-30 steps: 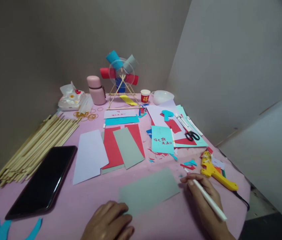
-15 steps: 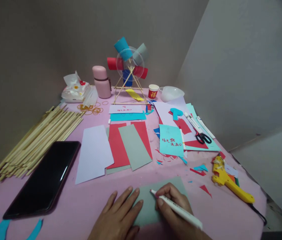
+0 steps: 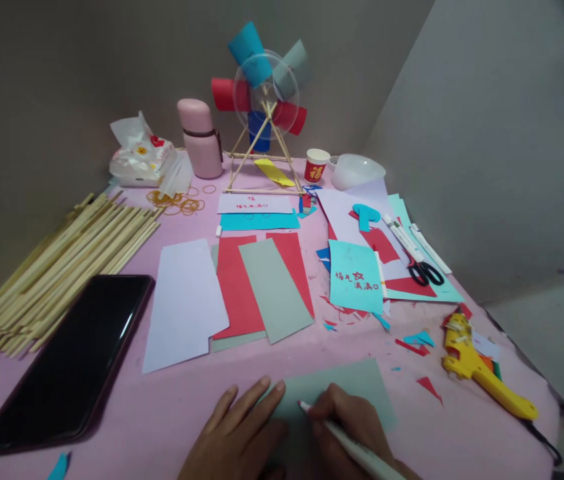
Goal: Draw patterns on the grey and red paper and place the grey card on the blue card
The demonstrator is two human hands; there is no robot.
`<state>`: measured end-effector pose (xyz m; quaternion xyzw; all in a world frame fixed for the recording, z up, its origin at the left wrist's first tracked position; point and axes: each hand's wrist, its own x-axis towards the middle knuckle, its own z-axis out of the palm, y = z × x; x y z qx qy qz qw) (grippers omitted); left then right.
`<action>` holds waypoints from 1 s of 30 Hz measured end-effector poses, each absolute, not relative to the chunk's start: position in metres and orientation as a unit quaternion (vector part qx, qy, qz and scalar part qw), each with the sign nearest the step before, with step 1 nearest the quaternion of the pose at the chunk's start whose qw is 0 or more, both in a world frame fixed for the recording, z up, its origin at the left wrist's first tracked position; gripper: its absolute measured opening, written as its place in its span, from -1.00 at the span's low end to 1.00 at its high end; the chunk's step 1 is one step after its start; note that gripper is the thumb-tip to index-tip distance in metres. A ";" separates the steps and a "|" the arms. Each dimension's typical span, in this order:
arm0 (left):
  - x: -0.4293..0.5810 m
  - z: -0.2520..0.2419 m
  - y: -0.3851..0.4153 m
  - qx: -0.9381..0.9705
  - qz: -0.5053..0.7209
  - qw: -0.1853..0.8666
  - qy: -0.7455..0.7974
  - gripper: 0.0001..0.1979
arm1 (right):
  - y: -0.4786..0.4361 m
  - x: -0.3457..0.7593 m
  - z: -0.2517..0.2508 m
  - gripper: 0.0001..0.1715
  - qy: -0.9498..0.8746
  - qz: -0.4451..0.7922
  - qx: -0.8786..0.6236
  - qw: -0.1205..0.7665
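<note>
A grey-green sheet of paper (image 3: 362,383) lies on the pink tabletop right in front of me. My left hand (image 3: 242,433) rests flat on its left side, fingers stretched out. Between the fingers of my right hand (image 3: 349,427) is a white marker (image 3: 357,450), its reddish tip at or just over the paper; I cannot tell whether it touches. No writing shows on the part of the sheet I can see. Beyond it lie a white sheet (image 3: 185,300), red paper (image 3: 235,287) and a grey-green strip (image 3: 276,287).
On the left are a black phone (image 3: 72,360) and wooden sticks (image 3: 67,267). A yellow glue gun (image 3: 482,370), scissors (image 3: 425,272) and paper scraps lie right. A stick-framed wheel (image 3: 266,100), pink flask (image 3: 201,140), paper cup (image 3: 316,165) and bowl (image 3: 358,172) stand at the back.
The camera view has shifted and come slightly closer to the table. My right hand has curled closer around the marker, whose tip remains near the paper's middle. The left hand stays flat.
</note>
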<state>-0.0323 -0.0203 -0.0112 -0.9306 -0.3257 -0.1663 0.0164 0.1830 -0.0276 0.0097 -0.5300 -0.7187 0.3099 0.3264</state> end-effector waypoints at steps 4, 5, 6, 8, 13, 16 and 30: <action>-0.033 -0.006 -0.017 -0.936 -0.142 0.027 -0.320 -0.64 | -0.027 0.180 -0.004 -0.84 -0.726 0.262 -0.522 0.363; -0.033 -0.005 -0.017 -0.937 -0.137 0.029 -0.319 -0.63 | -0.027 0.179 -0.005 -0.84 -0.725 0.251 -0.521 0.374; -0.032 -0.003 -0.016 -0.938 -0.134 0.029 -0.319 -0.63 | -0.027 0.179 -0.005 -0.83 -0.727 0.245 -0.520 0.376; -0.032 -0.001 -0.017 -0.938 -0.137 0.027 -0.318 -0.65 | -0.027 0.178 -0.002 -0.83 -0.735 0.250 -0.523 0.351; -0.031 0.003 -0.024 -0.912 -0.156 -0.004 -0.380 -0.70 | -0.026 0.179 0.014 -0.86 -0.751 0.264 -0.521 0.309; -0.032 0.002 -0.022 -0.913 -0.174 -0.015 -0.369 -0.72 | -0.026 0.178 0.016 -0.88 -0.752 0.258 -0.521 0.312; -0.026 0.017 -0.024 -0.894 -0.173 -0.065 -0.409 -0.81 | -0.025 0.179 0.016 -0.81 -0.760 0.266 -0.512 0.299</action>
